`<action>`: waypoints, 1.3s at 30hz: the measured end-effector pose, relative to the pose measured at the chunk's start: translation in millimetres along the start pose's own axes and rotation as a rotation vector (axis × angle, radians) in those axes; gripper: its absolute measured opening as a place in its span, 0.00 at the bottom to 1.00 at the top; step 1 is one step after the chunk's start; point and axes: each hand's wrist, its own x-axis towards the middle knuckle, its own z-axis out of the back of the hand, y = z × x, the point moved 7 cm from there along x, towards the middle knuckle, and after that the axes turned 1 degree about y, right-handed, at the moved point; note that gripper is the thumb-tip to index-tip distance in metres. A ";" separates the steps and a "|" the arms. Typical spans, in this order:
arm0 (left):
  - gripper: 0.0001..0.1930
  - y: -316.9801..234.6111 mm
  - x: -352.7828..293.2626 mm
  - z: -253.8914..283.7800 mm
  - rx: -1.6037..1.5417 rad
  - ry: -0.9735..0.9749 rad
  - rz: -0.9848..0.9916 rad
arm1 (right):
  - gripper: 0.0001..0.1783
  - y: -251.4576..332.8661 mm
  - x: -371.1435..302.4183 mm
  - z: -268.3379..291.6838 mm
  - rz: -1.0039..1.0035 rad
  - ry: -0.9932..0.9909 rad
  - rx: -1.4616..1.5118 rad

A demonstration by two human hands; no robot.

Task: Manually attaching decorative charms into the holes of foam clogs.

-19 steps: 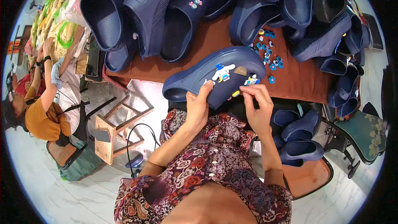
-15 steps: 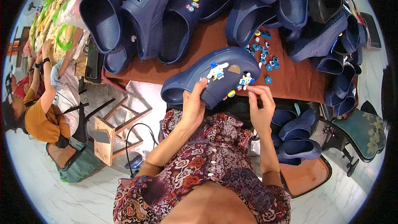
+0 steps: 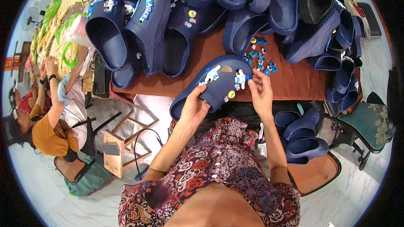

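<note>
A navy foam clog (image 3: 219, 90) is held over the table's front edge, heel toward the lower left. My left hand (image 3: 194, 109) is closed on its side, thumb on the upper and fingers at the opening. At the clog's toe end, my right hand (image 3: 262, 94) has thumb and fingers bent against the edge, beside a white character charm with blue (image 3: 241, 79). Another white character charm (image 3: 211, 74) sits farther left on the upper, and a small yellow round charm (image 3: 231, 94) is near the lower side. The right fingertips are partly hidden behind the clog's edge.
Loose blue and white charms (image 3: 263, 61) lie on the brown tablecloth (image 3: 294, 82) beyond the clog. Many navy clogs (image 3: 107, 33) are piled behind. More clogs (image 3: 306, 148) rest on an orange-seated chair (image 3: 315, 174) at right. At far left another person (image 3: 54, 130) works beside a wooden stool (image 3: 113, 159).
The clog has tilted, its toe now pointing farther away. My right hand has moved up along the toe edge, and the white and blue charm there now shows upright and more fully.
</note>
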 end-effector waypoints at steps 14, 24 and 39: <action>0.15 -11.4 0.8 -16.5 -0.070 0.049 0.107 | 0.17 35.4 23.6 -13.9 0.175 0.153 -0.318; 0.19 -4.3 -9.4 -10.0 -0.143 0.015 0.159 | 0.20 29.9 4.5 -2.2 0.139 -0.035 -0.111; 0.22 -28.6 -39.6 -73.9 -0.345 0.227 0.225 | 0.39 28.0 -90.1 -76.2 0.032 0.460 0.077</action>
